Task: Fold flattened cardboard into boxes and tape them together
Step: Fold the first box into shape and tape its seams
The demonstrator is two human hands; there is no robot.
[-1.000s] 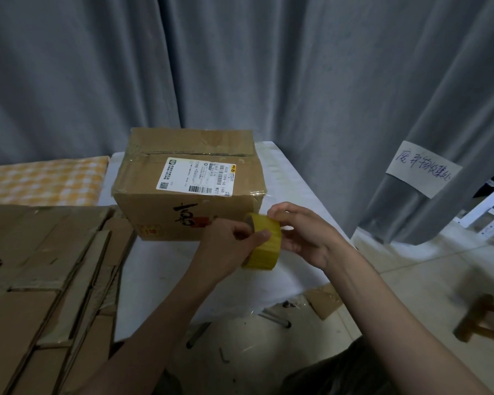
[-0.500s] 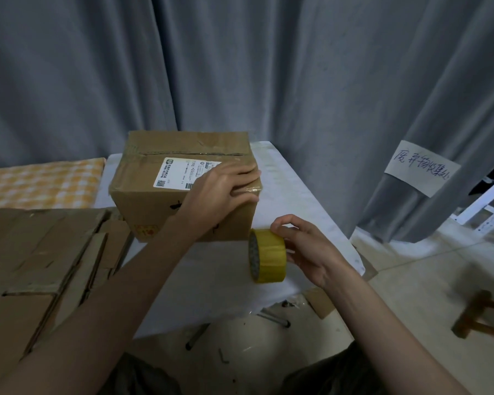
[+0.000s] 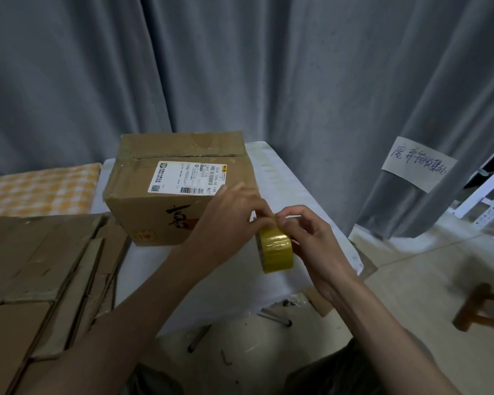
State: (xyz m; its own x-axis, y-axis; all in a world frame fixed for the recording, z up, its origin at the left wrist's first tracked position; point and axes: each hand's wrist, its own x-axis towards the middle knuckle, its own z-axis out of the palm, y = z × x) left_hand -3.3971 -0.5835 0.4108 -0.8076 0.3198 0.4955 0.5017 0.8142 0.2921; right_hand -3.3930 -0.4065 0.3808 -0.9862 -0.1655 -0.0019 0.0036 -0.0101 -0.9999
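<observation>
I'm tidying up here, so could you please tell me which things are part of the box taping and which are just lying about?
Part of the job:
cardboard box
roll of tape, held in both hands
flattened cardboard

Lying about:
checked cloth
paper note on the curtain
wooden stool on the floor
</observation>
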